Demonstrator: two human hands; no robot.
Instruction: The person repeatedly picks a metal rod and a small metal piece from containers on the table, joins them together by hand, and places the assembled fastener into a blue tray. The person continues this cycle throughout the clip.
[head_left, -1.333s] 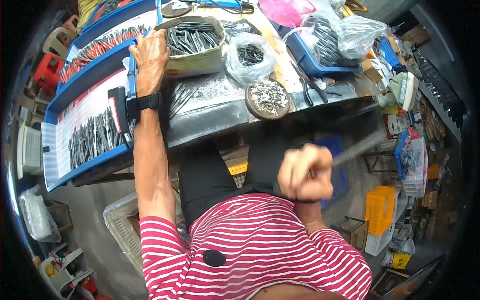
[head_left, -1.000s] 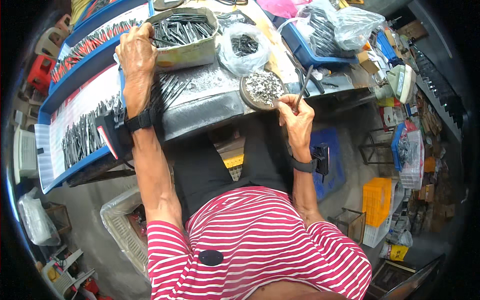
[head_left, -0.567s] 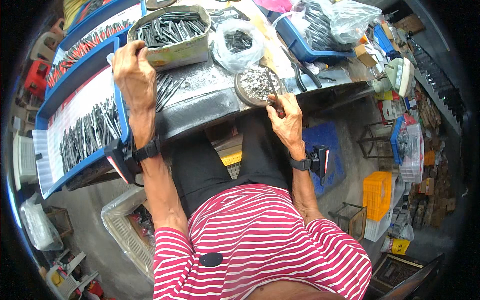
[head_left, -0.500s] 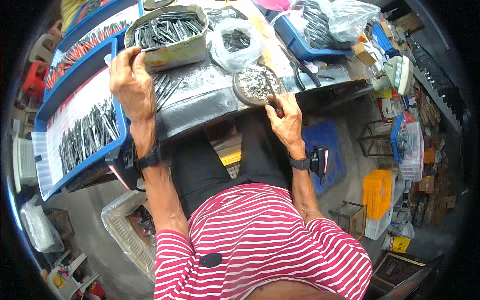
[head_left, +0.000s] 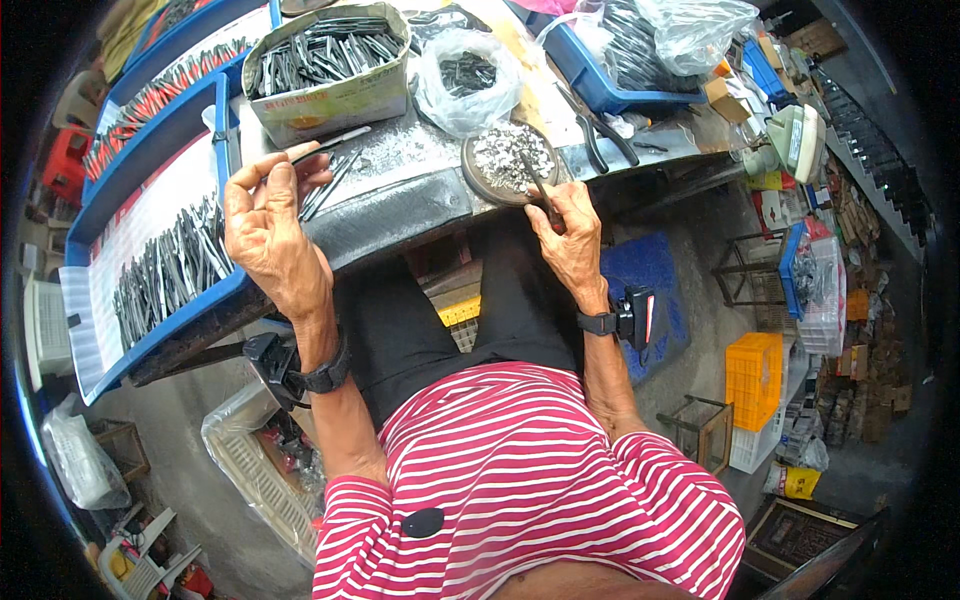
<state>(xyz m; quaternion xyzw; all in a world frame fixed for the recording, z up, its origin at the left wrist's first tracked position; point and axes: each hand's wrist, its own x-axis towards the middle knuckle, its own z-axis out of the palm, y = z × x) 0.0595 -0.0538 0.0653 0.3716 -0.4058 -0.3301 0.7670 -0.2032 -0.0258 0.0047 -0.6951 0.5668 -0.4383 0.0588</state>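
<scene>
My left hand [head_left: 278,235] is at the bench's front edge, thumb and fingers closed on a slim dark metal piece [head_left: 345,138] that points up and right. Beside it on the bench lie several similar slim metal pieces [head_left: 328,188]. Just beyond stands an open box [head_left: 335,112] heaped with more of them. My right hand [head_left: 570,235] grips a thin dark stick-like tool [head_left: 537,183], its handle mostly hidden in the fingers. The tool's tip is over or in a round shallow dish [head_left: 480,185] of small white bits.
To the left, a blue tray [head_left: 222,130] holds rows of slim metal pieces. A clear plastic bag [head_left: 430,95] with dark pieces sits beyond the dish. Black-handled pliers [head_left: 590,150] lie right of it, below a blue bin [head_left: 585,75]. An orange crate [head_left: 755,380] stands on the floor.
My left hand has come down and nearer from the box's edge, and a slim metal piece now shows in its fingers. The right hand has barely moved, still over the dish's edge.
</scene>
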